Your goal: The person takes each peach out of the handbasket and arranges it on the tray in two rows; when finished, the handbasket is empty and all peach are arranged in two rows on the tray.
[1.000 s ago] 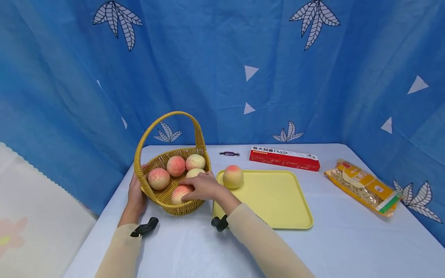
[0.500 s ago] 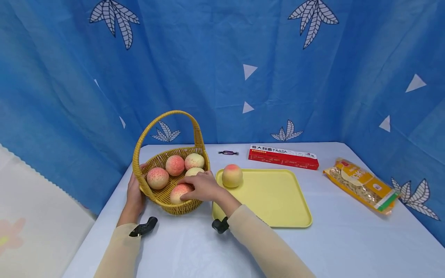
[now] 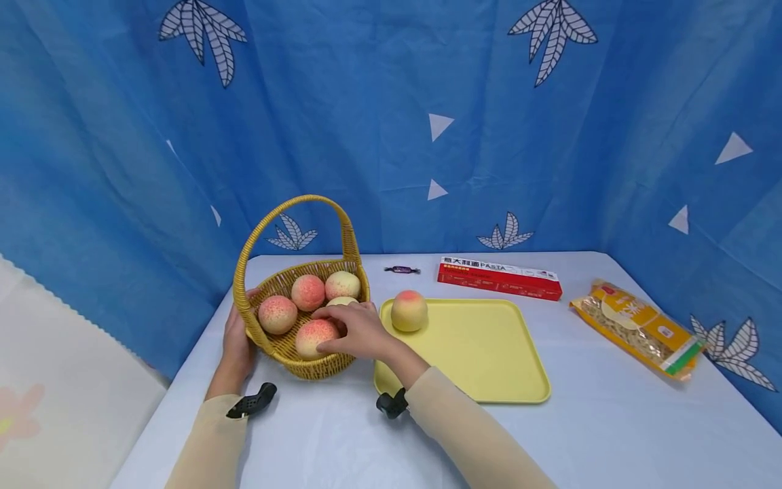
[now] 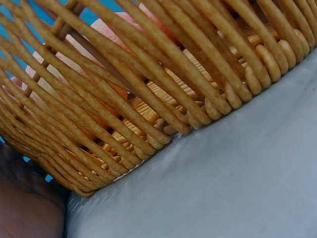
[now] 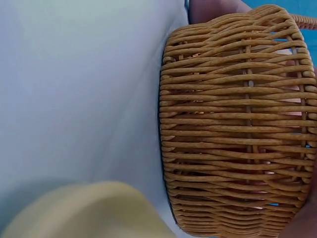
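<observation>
A woven basket [image 3: 318,367] with a tall arched handle [image 3: 293,202] stands at the left of the table and holds several peaches. My left hand [image 3: 237,336] holds the basket's left side, fingertips up at the rim. Inside the basket, my right hand [image 3: 357,329] reaches in over the right rim. Its thumb and fingers are spread around the nearest peach [image 3: 314,338], the thumb low at its side. The hand partly covers a pale peach [image 3: 343,301] behind. Basket weave fills both wrist views and hides most of the fingers there.
Right of the basket lies a yellow tray [image 3: 476,353] with one peach [image 3: 409,311] at its back-left corner. Behind are a purple wrapped candy [image 3: 402,269] and a red pasta box [image 3: 499,278]. A yellow bag of pasta [image 3: 638,329] lies at the right.
My right hand has shifted slightly right and its fingers have lifted and spread. More of the nearest peach shows, a little further left. The left hand stays on the basket.
</observation>
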`<control>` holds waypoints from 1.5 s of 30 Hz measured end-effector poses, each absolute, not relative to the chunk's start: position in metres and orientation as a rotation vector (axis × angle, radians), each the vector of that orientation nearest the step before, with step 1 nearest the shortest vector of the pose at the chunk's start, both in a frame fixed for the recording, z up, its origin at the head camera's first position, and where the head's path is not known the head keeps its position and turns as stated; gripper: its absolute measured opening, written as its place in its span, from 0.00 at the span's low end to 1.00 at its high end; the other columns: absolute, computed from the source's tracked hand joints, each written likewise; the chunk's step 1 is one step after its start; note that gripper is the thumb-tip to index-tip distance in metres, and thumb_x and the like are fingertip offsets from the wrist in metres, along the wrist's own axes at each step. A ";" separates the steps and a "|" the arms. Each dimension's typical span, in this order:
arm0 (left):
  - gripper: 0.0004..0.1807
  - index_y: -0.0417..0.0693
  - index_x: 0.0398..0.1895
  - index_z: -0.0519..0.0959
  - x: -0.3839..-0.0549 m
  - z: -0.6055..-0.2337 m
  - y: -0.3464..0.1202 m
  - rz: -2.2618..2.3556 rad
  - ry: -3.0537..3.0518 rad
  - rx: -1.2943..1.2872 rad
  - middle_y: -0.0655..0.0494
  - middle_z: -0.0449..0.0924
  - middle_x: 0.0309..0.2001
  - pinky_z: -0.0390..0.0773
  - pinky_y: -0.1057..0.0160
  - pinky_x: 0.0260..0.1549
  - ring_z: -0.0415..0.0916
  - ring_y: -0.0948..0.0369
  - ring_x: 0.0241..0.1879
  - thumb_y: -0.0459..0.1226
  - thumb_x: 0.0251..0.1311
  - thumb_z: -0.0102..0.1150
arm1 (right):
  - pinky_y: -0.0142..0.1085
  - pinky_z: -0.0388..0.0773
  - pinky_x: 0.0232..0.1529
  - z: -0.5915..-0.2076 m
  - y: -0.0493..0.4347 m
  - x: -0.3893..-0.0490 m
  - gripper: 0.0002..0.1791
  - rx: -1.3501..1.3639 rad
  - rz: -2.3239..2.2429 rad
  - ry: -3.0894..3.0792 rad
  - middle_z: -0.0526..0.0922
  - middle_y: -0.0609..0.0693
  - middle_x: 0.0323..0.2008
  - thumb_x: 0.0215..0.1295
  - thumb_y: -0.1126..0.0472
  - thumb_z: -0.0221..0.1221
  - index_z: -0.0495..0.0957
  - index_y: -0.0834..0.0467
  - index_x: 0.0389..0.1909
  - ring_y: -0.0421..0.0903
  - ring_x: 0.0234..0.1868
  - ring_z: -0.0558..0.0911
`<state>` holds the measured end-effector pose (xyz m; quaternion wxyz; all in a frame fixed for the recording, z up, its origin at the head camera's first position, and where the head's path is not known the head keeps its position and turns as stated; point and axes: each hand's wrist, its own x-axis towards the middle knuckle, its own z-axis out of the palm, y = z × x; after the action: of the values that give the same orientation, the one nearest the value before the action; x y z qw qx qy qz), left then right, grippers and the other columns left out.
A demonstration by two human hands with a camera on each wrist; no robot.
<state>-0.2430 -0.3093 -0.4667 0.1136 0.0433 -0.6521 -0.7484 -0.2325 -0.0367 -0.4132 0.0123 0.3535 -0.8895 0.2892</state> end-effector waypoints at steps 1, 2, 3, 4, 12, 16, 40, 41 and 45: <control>0.24 0.57 0.72 0.63 -0.243 -0.466 -0.309 -2.192 -1.909 0.129 0.62 0.61 0.68 0.64 0.74 0.57 0.58 0.66 0.68 0.49 0.77 0.41 | 0.44 0.60 0.60 -0.413 -0.036 -0.233 0.29 1.100 0.940 -2.761 0.81 0.33 0.56 0.60 0.40 0.67 0.74 0.37 0.62 0.37 0.49 0.74; 0.24 0.57 0.72 0.63 -0.243 -0.466 -0.310 -2.197 -1.901 0.129 0.62 0.62 0.68 0.63 0.74 0.57 0.58 0.66 0.67 0.49 0.77 0.41 | 0.44 0.59 0.60 -0.413 -0.036 -0.233 0.30 1.100 0.981 -2.751 0.81 0.33 0.55 0.59 0.40 0.67 0.74 0.37 0.63 0.37 0.50 0.74; 0.23 0.57 0.71 0.64 -0.244 -0.466 -0.310 -2.199 -1.893 0.130 0.63 0.62 0.67 0.64 0.74 0.57 0.58 0.66 0.67 0.48 0.77 0.42 | 0.45 0.59 0.61 -0.413 -0.036 -0.233 0.30 1.102 1.020 -2.743 0.82 0.34 0.55 0.59 0.40 0.68 0.74 0.37 0.63 0.38 0.51 0.75; 0.24 0.57 0.72 0.63 -0.244 -0.466 -0.310 -2.197 -1.896 0.128 0.63 0.62 0.67 0.63 0.73 0.57 0.58 0.66 0.67 0.48 0.76 0.42 | 0.45 0.59 0.62 -0.412 -0.035 -0.233 0.31 1.101 1.054 -2.737 0.82 0.34 0.56 0.59 0.41 0.68 0.74 0.37 0.64 0.38 0.53 0.75; 0.24 0.58 0.72 0.62 -0.242 -0.466 -0.309 -2.194 -1.921 0.150 0.61 0.60 0.70 0.60 0.71 0.61 0.55 0.65 0.70 0.48 0.77 0.40 | 0.40 0.66 0.57 -0.410 -0.029 -0.234 0.29 1.056 1.504 -2.662 0.82 0.45 0.44 0.63 0.47 0.67 0.73 0.38 0.66 0.41 0.44 0.75; 0.24 0.60 0.72 0.63 -0.242 -0.468 -0.308 -2.201 -1.922 0.150 0.63 0.60 0.69 0.61 0.72 0.60 0.55 0.65 0.70 0.47 0.77 0.40 | 0.32 0.70 0.36 -0.408 -0.024 -0.234 0.28 0.944 1.819 -2.555 0.77 0.51 0.41 0.64 0.51 0.67 0.74 0.39 0.66 0.42 0.36 0.72; 0.26 0.58 0.72 0.63 -0.246 -0.469 -0.308 -2.207 -1.911 0.103 0.63 0.60 0.69 0.63 0.73 0.59 0.54 0.64 0.71 0.53 0.76 0.42 | 0.36 0.80 0.51 -0.393 0.032 -0.223 0.28 0.721 2.087 -2.283 0.72 0.45 0.66 0.63 0.59 0.66 0.73 0.45 0.64 0.49 0.62 0.76; 0.26 0.58 0.72 0.63 -0.245 -0.469 -0.309 -2.213 -1.904 0.104 0.62 0.60 0.70 0.63 0.73 0.59 0.54 0.64 0.70 0.52 0.76 0.42 | 0.36 0.80 0.50 -0.392 0.035 -0.223 0.28 0.714 2.095 -2.269 0.73 0.45 0.66 0.63 0.60 0.66 0.73 0.46 0.64 0.49 0.61 0.76; 0.24 0.60 0.73 0.62 -0.245 -0.469 -0.309 -2.229 -1.897 0.124 0.63 0.59 0.70 0.63 0.74 0.59 0.54 0.65 0.71 0.47 0.77 0.41 | 0.36 0.82 0.49 -0.394 0.047 -0.223 0.27 0.657 2.136 -2.250 0.72 0.45 0.65 0.64 0.59 0.65 0.73 0.45 0.64 0.50 0.61 0.75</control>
<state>-0.2446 -0.3094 -0.4690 0.1057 0.0421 -0.6439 -0.7566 -0.2231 0.0472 -0.3935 -0.0147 0.2070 -0.7095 0.6734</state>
